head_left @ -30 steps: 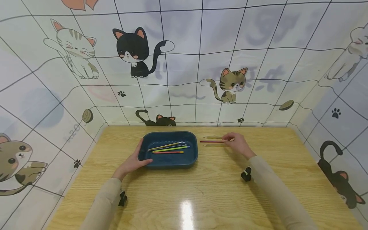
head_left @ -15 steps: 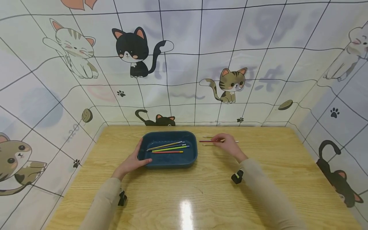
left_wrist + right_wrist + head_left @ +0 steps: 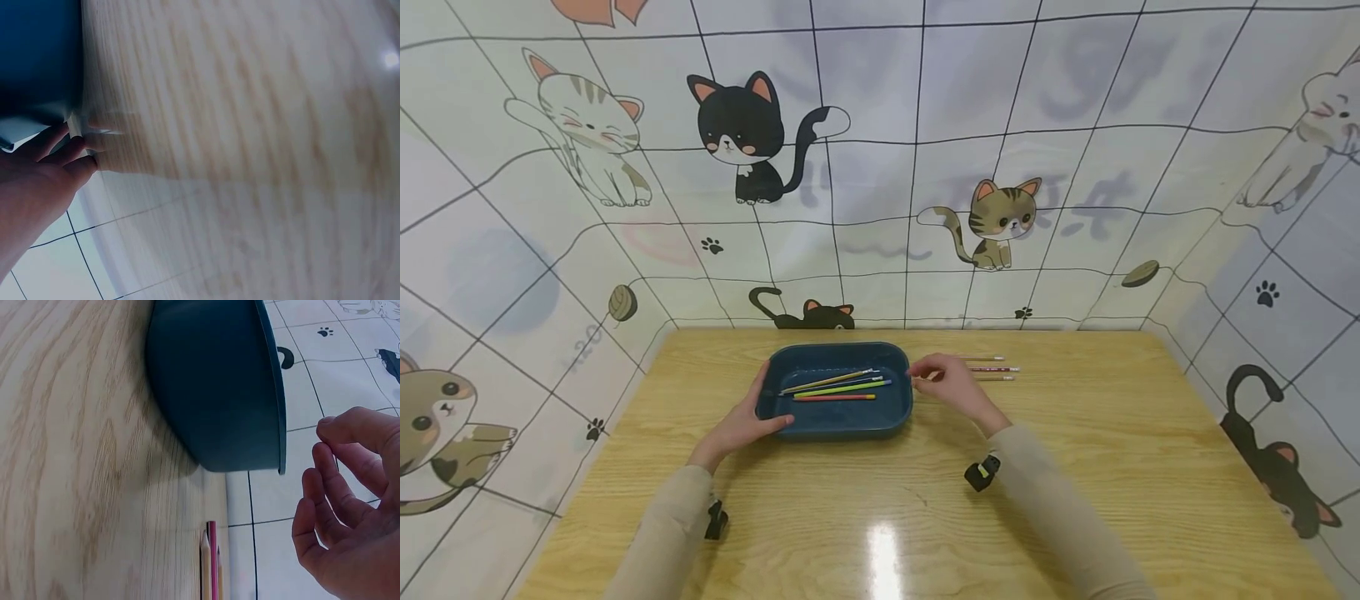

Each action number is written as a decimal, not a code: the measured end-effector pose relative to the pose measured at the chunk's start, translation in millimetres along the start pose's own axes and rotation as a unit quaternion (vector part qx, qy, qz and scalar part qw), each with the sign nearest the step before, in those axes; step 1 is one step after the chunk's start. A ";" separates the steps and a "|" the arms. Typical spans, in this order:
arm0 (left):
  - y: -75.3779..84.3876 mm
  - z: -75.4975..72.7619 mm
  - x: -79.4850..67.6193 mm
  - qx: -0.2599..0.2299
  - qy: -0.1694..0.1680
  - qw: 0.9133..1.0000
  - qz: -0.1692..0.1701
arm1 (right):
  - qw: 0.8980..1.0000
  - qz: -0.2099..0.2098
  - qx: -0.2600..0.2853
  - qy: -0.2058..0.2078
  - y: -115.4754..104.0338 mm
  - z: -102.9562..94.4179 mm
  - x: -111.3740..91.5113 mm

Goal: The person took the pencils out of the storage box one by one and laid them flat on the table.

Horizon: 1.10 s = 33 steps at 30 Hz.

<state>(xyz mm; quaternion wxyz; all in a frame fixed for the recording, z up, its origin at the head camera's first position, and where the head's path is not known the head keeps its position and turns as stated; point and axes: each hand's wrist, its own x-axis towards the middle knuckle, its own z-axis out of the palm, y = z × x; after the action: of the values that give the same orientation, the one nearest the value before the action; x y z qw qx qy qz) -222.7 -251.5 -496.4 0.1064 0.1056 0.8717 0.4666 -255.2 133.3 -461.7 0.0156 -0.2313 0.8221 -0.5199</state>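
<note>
A dark blue plastic tray [image 3: 842,432] stands on the table with several pencils [image 3: 838,385] in it: yellow, dark, lime green and orange-red. My left hand [image 3: 739,429] holds its left end, thumb over the front rim and fingers along the outer side wall; in the left wrist view those fingers [image 3: 78,159] lie low by the tabletop. My right hand [image 3: 951,386] is at the tray's right end, fingers loosely bent, thumb and forefinger close together. Nothing shows between them in the right wrist view. Behind it lie three pencils [image 3: 996,369], one dark red and two pale wood, partly hidden by the hand.
The wooden table [image 3: 820,508] reaches a wall sheet [image 3: 880,250] printed with cats and grid lines along its back and sides. A bright light reflection [image 3: 883,554] lies on the tabletop in front.
My right hand has moved left from over the three pencils to the tray's right end. Those pencils stay where they lay. The left hand and the tray have not visibly moved.
</note>
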 end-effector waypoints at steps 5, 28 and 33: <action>-1.8 0.2 0.4 -0.001 -0.001 1.000 0.001 | 1.000 0.002 0.016 -0.011 -23.5 5.4 -2.8; -0.3 -0.8 -0.4 -0.005 -0.003 1.000 -0.004 | 0.999 -0.017 0.002 -0.029 -25.6 46.9 17.4; 1.2 -0.7 -0.2 -0.003 -0.004 1.000 0.000 | 0.999 -0.020 0.014 -0.037 -24.1 53.0 20.5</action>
<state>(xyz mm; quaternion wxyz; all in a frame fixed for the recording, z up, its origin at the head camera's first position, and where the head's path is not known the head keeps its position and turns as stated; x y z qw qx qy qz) -222.6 -251.5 -495.0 0.1101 0.1070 0.8697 0.4691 -250.7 71.7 -460.9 0.0387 -0.2664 0.8087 -0.5231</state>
